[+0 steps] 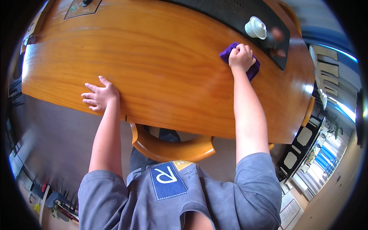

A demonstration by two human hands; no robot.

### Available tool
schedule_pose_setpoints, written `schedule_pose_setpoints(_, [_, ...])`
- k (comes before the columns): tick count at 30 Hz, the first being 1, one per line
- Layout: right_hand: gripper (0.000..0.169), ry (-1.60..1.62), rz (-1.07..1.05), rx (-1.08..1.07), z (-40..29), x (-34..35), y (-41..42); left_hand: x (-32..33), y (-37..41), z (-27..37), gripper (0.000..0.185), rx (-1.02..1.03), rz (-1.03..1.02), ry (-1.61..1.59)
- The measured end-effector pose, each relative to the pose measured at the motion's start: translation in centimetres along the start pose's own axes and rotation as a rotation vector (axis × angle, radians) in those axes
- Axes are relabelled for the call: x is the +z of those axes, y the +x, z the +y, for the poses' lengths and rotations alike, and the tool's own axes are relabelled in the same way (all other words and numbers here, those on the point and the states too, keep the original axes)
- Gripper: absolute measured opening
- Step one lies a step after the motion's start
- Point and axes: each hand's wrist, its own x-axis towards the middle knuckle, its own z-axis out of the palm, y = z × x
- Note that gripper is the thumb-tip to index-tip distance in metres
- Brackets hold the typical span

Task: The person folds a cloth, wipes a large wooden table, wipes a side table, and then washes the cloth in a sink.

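Note:
My right hand [242, 57] presses a purple cloth [254, 70] onto the glossy wooden tabletop [172, 66], its fingers curled over the bunched fabric. Corners of the cloth stick out on both sides of the fist. My left hand [101, 95] lies flat with fingers spread on the wood near the front edge, holding nothing. Just beyond the cloth, a white lidded cup [255, 28] with a textured surface stands on a dark tea tray [212, 13].
Under the table's front edge is a curved wooden chair back [172, 148]. A dark-rimmed transparent mat [83, 8] lies at the far left. Small reddish items, partly blurred, sit at the tray's right end. Dark chairs with pale panels [304, 136] stand off to the right.

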Motion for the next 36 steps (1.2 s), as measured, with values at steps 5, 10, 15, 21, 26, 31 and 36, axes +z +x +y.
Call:
schedule_pose_setpoints(5, [0.016, -0.059, 0.002, 0.023, 0.5, 1.2, 1.0, -0.3, -0.2, 0.3, 0.074, 0.01, -0.031, 0.005])
schedule_pose_setpoints(10, [0.018, -0.059, -0.008, 0.063, 0.5, 1.3, 2.7, -1.1, -0.1, 0.3, 0.073, 0.007, -0.039, -0.002])
schedule_pose_setpoints(15, [0.017, -0.004, 0.024, -0.019, 1.6, 2.2, 4.1, -0.3, 0.0, -0.1, 0.072, 0.012, -0.029, 0.021])
schedule_pose_setpoints(21, [0.014, 0.035, 0.098, -0.082, 1.8, 2.9, 4.7, -0.6, -0.1, -0.1, 0.073, -0.008, -0.019, 0.017])
schedule_pose_setpoints(26, [0.014, 0.035, 0.1, -0.072, 1.5, 2.7, 4.7, -0.2, 0.2, -0.2, 0.073, -0.01, -0.016, 0.03])
schedule_pose_setpoints(31, [0.013, 0.029, 0.083, -0.063, 1.4, 2.1, 4.4, -0.3, 0.1, -0.1, 0.073, -0.007, -0.02, 0.017])
schedule_pose_setpoints(36, [0.011, 0.053, 0.074, -0.095, 0.7, 0.8, 1.2, -0.7, 0.0, 0.0, 0.073, 0.003, -0.033, 0.016])
